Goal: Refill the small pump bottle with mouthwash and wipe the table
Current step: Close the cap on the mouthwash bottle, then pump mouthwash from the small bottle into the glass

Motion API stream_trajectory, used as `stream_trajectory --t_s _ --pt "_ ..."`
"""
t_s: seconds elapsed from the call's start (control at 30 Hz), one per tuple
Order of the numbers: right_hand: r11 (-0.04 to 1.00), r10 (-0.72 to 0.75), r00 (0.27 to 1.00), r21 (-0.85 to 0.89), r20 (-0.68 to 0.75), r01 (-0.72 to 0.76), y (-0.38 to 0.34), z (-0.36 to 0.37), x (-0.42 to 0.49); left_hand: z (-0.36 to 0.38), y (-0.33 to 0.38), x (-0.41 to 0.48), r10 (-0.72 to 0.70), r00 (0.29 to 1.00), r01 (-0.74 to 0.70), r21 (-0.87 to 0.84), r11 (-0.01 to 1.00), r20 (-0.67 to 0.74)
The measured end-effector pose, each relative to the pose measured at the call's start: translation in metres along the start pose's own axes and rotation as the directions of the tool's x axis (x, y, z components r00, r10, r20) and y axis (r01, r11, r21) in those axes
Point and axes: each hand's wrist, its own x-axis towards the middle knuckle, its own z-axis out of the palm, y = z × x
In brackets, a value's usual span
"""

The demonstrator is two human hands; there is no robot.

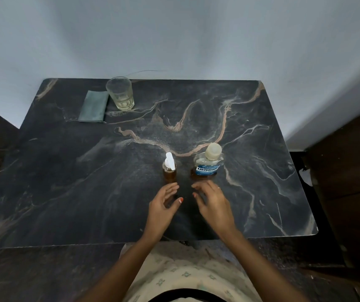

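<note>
Both hands are empty. The left hand [163,205] and right hand [214,203] hover with fingers loosely spread, just at 6 o'clock of the two bottles and gripping nothing.

The small pump bottle [170,168] stands upright a little toward 6 o'clock from the middle of the table [66,182], with the mouthwash bottle [208,164] near it at its 3 o'clock. The two are apart.

The pump bottle has its white pump head on and shows amber liquid in its lower body. The mouthwash bottle is capped, with amber liquid low inside. With both closed, I cannot tell whether the refill is done or not yet begun.

The folded cloth [93,109] lies at the 11 o'clock corner beside a glass [120,93], so the wiping likely remains.
</note>
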Motion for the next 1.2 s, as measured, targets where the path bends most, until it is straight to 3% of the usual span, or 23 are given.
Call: stream_trajectory --t_s 0.3,0.57,0.93,1.2 --pt "0.999 -0.023 0.979 0.046 0.205 0.014 -0.037 0.050 0.024 -0.060 0.004 0.013 0.007 0.992 -0.003 0.036 0.999 -0.129" --pt "0.993 0.020 0.967 0.111 0.252 -0.049 -0.076 0.101 0.068 -0.126 0.011 0.053 0.008 0.984 -0.001 0.042 0.999 -0.179" --pt "0.886 0.279 0.953 0.351 0.115 -0.302 -0.119 0.155 0.205 -0.199 0.034 0.181 0.074 0.987 -0.059 0.107 0.992 -0.145" --pt "0.865 0.332 0.943 0.395 0.014 -0.310 -0.123 0.169 0.310 -0.215 0.055 0.289 0.095 0.994 -0.086 0.149 0.985 -0.058"
